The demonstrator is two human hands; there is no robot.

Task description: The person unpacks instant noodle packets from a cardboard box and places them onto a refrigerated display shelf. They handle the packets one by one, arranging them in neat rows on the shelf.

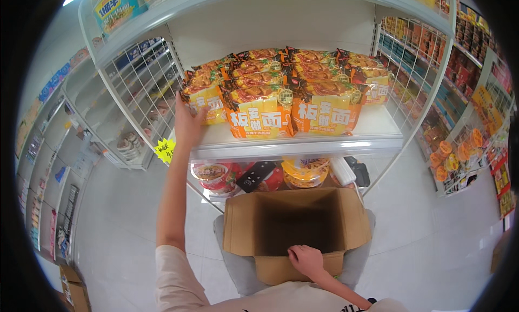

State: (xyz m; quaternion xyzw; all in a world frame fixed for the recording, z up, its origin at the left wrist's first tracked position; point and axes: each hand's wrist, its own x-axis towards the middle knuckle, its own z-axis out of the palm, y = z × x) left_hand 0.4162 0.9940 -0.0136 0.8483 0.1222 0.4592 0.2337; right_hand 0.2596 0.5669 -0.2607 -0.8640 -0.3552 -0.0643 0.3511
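On the white metal shelf (292, 146), orange and yellow noodle packets (259, 113) stand upright in rows. My left hand (190, 119) reaches to the leftmost front packet (211, 107), its fingers spread around the packet's left side and front; whether it grips it is not clear. An open cardboard box (239, 223) rests on my lap, its flaps folded outward and its inside dark. At the near edge of the box is my right hand (306, 260), with its fingers curled over the near flap.
Below the shelf are a red noodle tub (215, 176), a yellow tub (306, 172), a black object with small white marks (256, 176) and a white device with a cable (343, 171). Wire grid panels flank the shelf. A yellow price tag (165, 150) hangs at the left post.
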